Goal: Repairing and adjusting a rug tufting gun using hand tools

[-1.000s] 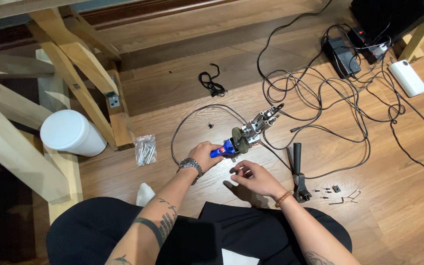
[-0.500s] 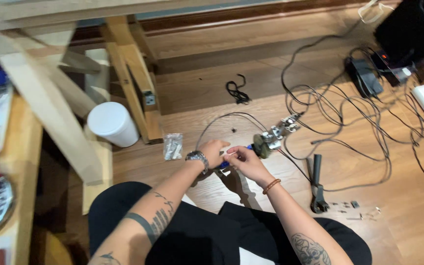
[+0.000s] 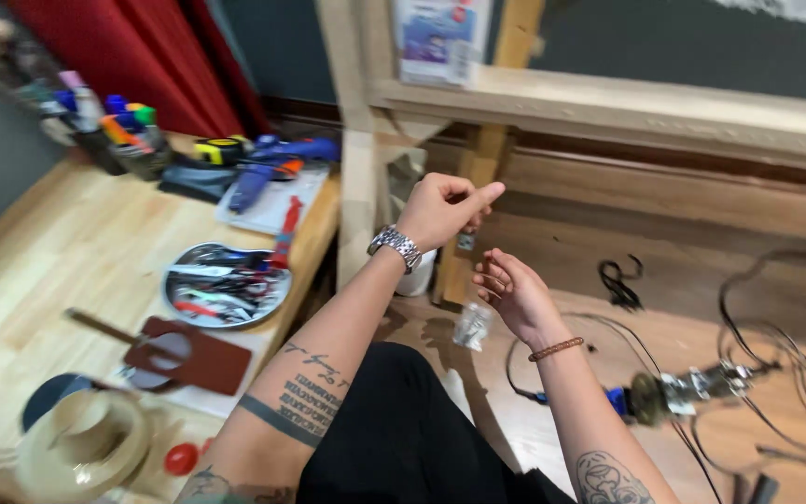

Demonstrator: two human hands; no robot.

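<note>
Left hand (image 3: pixel 440 210): raised, loosely fisted, forefinger out toward 2 o'clock; whether it pinches anything cannot be told (blurred). Right hand (image 3: pixel 510 291): open, fingers curled, holding nothing. Small clear bag (image 3: pixel 470 327): on the floor just below the right hand. Wired device (image 3: pixel 692 387): floor, 4 o'clock, apart from both hands.

Both my arms raised in front of me. Left hand (image 3: pixel 440 210) loosely curled, index finger extended to the right, watch on its wrist. Right hand (image 3: pixel 512 291) just below, palm open, fingers slightly bent. Hands apart, holding nothing.
</note>
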